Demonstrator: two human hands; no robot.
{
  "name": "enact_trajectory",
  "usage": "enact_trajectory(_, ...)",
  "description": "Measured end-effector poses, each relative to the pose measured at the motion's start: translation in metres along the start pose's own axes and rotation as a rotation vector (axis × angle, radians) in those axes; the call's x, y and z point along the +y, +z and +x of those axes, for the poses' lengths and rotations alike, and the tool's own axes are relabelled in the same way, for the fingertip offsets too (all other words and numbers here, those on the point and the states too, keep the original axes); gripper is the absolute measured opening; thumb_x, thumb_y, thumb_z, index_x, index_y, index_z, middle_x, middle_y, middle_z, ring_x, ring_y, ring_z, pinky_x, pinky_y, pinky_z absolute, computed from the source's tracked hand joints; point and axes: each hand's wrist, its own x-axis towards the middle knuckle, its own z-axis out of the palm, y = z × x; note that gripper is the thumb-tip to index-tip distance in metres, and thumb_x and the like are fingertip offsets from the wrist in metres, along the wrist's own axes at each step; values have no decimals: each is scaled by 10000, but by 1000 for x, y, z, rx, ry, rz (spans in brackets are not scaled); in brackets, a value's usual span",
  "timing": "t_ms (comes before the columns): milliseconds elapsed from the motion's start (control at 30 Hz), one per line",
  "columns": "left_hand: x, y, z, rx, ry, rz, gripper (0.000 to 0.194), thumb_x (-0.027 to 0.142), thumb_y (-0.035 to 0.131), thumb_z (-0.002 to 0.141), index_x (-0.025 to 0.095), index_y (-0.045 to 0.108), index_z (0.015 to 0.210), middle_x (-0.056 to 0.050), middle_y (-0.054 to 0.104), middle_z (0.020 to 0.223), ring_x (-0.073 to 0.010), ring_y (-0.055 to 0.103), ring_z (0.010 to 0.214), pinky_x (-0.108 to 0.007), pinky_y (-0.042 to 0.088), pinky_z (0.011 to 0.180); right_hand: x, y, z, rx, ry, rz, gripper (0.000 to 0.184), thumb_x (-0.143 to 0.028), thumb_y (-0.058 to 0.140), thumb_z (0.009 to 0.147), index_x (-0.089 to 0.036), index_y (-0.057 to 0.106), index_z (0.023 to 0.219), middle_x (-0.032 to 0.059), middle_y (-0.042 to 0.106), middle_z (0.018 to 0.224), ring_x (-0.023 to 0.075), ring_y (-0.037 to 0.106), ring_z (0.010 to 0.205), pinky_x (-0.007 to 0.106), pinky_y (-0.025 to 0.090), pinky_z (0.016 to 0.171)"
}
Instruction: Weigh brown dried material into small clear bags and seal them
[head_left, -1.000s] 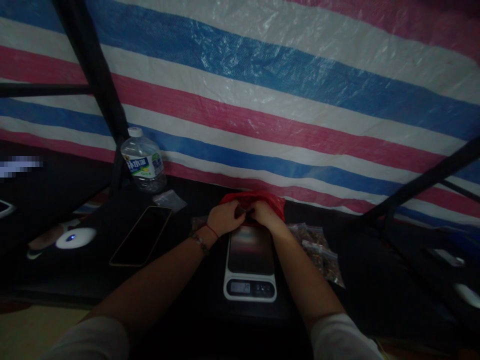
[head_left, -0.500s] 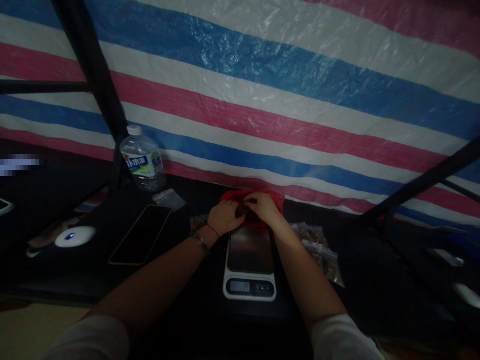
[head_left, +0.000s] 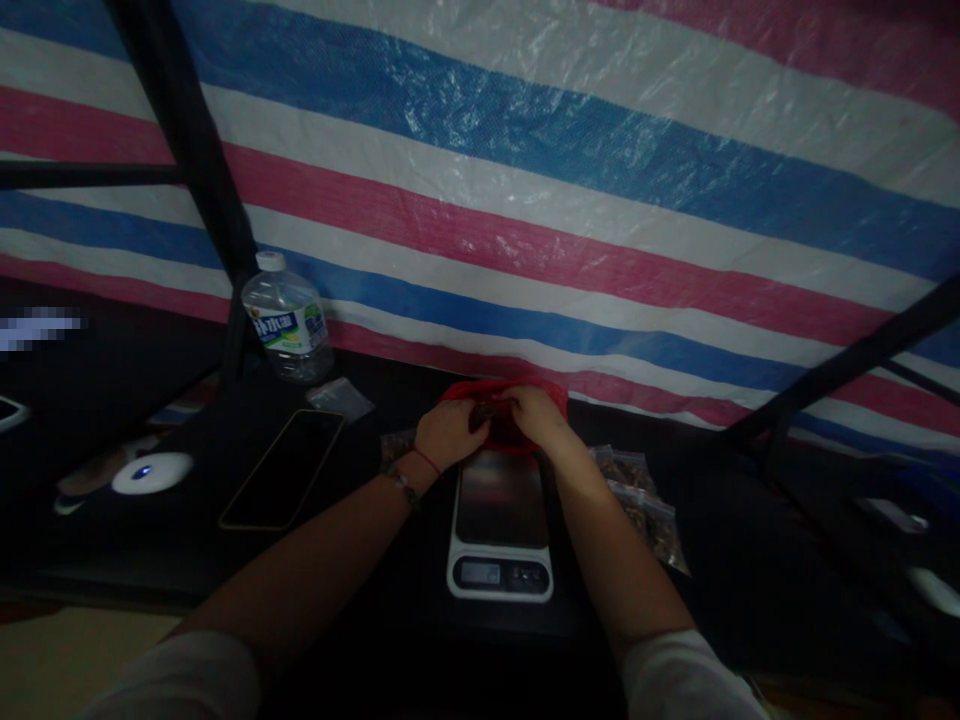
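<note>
Both my hands are over a red basket (head_left: 553,398) with dark brown contents, just beyond a white kitchen scale (head_left: 502,505). My left hand (head_left: 450,432) is closed around a dark brown clump at the basket's left side; what exactly it is, the dim light hides. Curled inward from the right, my right hand (head_left: 538,415) has its fingertips down among the contents, partly out of sight. The scale's metal plate is bare, and its display is lit but unreadable.
Several clear zip bags (head_left: 656,525) of brown pieces lie right of the scale. Left are a phone (head_left: 285,470), a small plastic bag (head_left: 341,397), a large plastic bottle (head_left: 289,320) and a white mouse-shaped device (head_left: 152,473). A striped tarp (head_left: 525,220) hangs behind the black table.
My right hand has shifted slightly right, its fingers dipping lower into the basket, away from my left fingers. My left hand stays nearly in place.
</note>
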Motion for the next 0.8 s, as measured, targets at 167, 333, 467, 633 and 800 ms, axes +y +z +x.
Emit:
enact_trajectory(167,0,2,0,-40,-83,50,432,503,378,893,177,526,1134,-104,687,926,-252,670,850,-328,494,719,7,19,1,-188,-68,-39,314,-92,535,810,-133,675,1087,131,672,1112,209,614,1024,280,437,903)
enact_trajectory(333,2,1,0,-47,-111,68,454,505,344,907,175,472,1192,-110,689,919,-258,677,844,-325,486,702,6,41,4,-250,-138,-9,310,-165,599,807,-140,668,1109,135,662,1137,215,604,1058,282,434,920)
enact_trajectory(467,3,0,0,-51,-122,72,475,540,324,905,185,480,1179,-109,692,903,-267,680,839,-332,484,698,9,46,6,-240,-145,5,282,-154,602,808,-143,687,1076,132,673,1126,216,616,1049,273,442,909)
enact_trajectory(633,3,-1,0,-55,-130,72,465,529,354,897,186,479,1186,-120,692,918,-278,679,856,-346,486,711,8,44,7,-212,-134,33,240,-114,545,833,-150,715,999,117,702,1064,199,646,988,269,457,880)
enact_trajectory(800,4,-4,-1,-69,-128,60,468,526,351,899,185,483,1191,-121,693,922,-280,679,863,-353,490,717,4,42,7,-206,-143,-40,283,-59,523,799,-137,725,980,131,707,1038,205,650,971,267,461,864)
